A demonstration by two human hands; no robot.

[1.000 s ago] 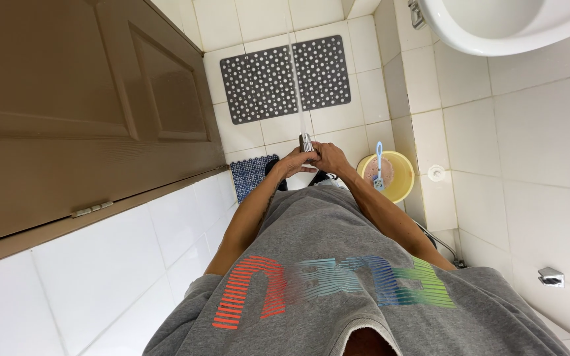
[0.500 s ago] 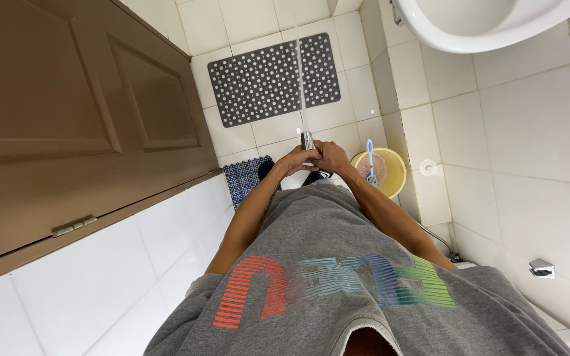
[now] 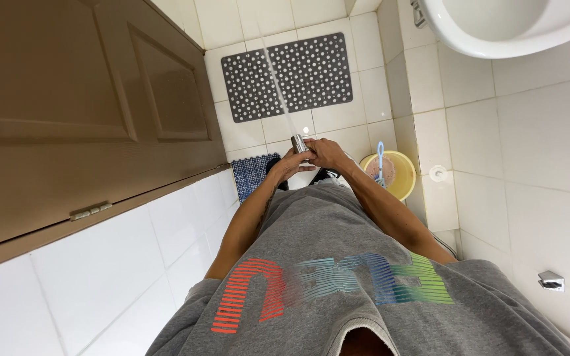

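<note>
the brown door fills the space left of both hands, with white wall tiles below it. beyond the hands, on the tiled floor, lies a grey mat with holes. a white basin hangs off to the upper right. just right of the right hand stands a yellow bucket with a blue brush in it, and just left of the left hand lies a small blue mat.

both hands meet in front of the grey shirt. the left hand and right hand are closed together around a small metal sprayer, whose head pokes up between them. a thin stream of water runs from it across the grey mat.

the step in hand looks like rinsing the floor and mat. the next move would call for a steady two-handed grip while turning the nozzle, so the stream sweeps the mat without splashing the door.
</note>
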